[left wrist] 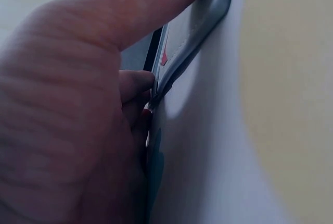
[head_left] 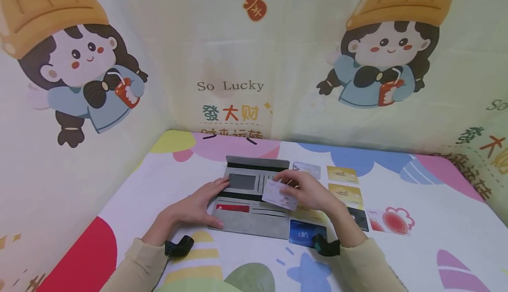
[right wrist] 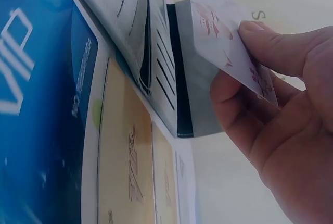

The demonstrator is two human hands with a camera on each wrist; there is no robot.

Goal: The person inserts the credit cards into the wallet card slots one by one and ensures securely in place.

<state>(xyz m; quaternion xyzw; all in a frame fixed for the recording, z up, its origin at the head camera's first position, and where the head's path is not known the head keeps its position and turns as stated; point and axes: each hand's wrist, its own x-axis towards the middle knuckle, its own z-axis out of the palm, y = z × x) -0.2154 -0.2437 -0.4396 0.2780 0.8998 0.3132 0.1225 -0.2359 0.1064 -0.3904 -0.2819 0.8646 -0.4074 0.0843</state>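
An open grey wallet (head_left: 270,229) lies unfolded, with card slots, a clear window and a red card (head_left: 233,208) in a lower slot. My left hand (head_left: 192,206) rests along its left side, thumb (left wrist: 151,0) on the near corner and fingers spread toward the fold. My right hand (head_left: 313,190) pinches a pale pink VIP card (head_left: 274,195) between thumb and fingers, tilted over the wallet's right half. In the right wrist view the card (right wrist: 213,31) is clear of the slots, its flower print showing.
Right of the wallet lie a blue VIP card (head_left: 301,232), several gold cards (head_left: 343,175), a silver card (head_left: 311,170), a black card (head_left: 360,219) and a white card with a red round print (head_left: 390,222). A patterned cloth (head_left: 397,261) covers the table; printed curtains hang behind.
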